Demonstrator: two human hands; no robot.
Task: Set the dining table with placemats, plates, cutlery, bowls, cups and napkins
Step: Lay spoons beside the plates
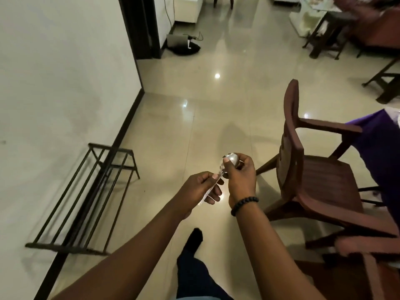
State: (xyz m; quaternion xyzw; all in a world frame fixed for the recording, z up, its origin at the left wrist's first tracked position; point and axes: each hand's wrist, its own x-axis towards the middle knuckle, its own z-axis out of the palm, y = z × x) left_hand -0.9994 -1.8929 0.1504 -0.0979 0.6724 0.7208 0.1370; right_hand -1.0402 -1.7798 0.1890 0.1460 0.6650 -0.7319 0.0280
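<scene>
Both of my hands hold silver spoons (231,160) in front of me, above the tiled floor. My right hand (240,176) pinches the shiny bowl end, with thumb and fingers curled round it. The thin handles run down and left into my left hand (200,188), which grips them between thumb and fingers. How many spoons there are I cannot tell. At the right edge a purple tablecloth (376,148) hangs over the dining table corner.
A brown wooden armchair (313,174) stands to my right against the table; a second chair arm (368,247) sits nearer. A black metal rack (86,198) leans on the left wall. Farther off are stools (324,33) and a dark object (184,48) on the floor.
</scene>
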